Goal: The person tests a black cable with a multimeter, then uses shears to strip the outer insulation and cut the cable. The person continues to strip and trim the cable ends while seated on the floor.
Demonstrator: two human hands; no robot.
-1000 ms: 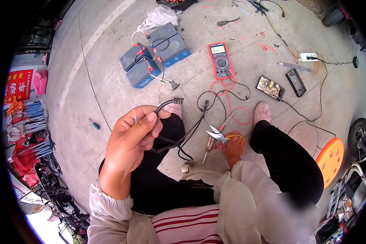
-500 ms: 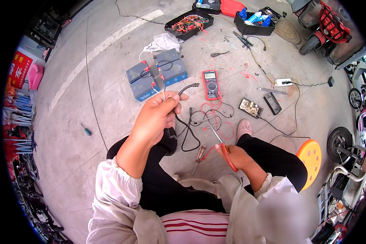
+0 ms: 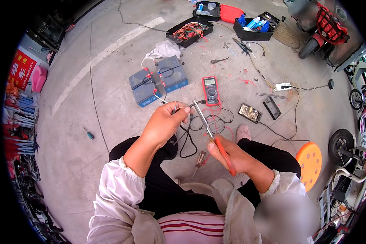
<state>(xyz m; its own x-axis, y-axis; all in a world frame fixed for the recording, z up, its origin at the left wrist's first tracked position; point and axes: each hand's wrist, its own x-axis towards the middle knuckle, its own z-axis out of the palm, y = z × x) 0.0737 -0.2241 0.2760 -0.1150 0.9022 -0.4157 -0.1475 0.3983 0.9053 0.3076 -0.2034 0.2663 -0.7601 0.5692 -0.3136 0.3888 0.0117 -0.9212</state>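
My left hand (image 3: 163,123) is closed around a black cable (image 3: 191,135), whose ribbed end sticks out to the right past the fingertips. A loop of the cable hangs below. In my right hand (image 3: 238,156) are scissors (image 3: 203,118) with orange handles and long silver blades. The blade tips meet the cable just beside my left fingertips; whether they have cut into it I cannot tell. Beyond my hands lies a red multimeter (image 3: 210,90) with its leads on the floor. Two dark blue batteries (image 3: 143,87), joined by wires, sit beyond my left hand.
On the floor are a screwdriver (image 3: 199,159), an opened circuit board (image 3: 250,112) and its black casing (image 3: 272,107). Black boxes (image 3: 254,35) of wires and bottles stand at the far side. A yellow stool (image 3: 309,166) is at right, near parked scooters. Another screwdriver (image 3: 88,133) lies left.
My right hand has raised the scissors up and leftward to the cable's end. My left hand has moved slightly right and down with the cable.
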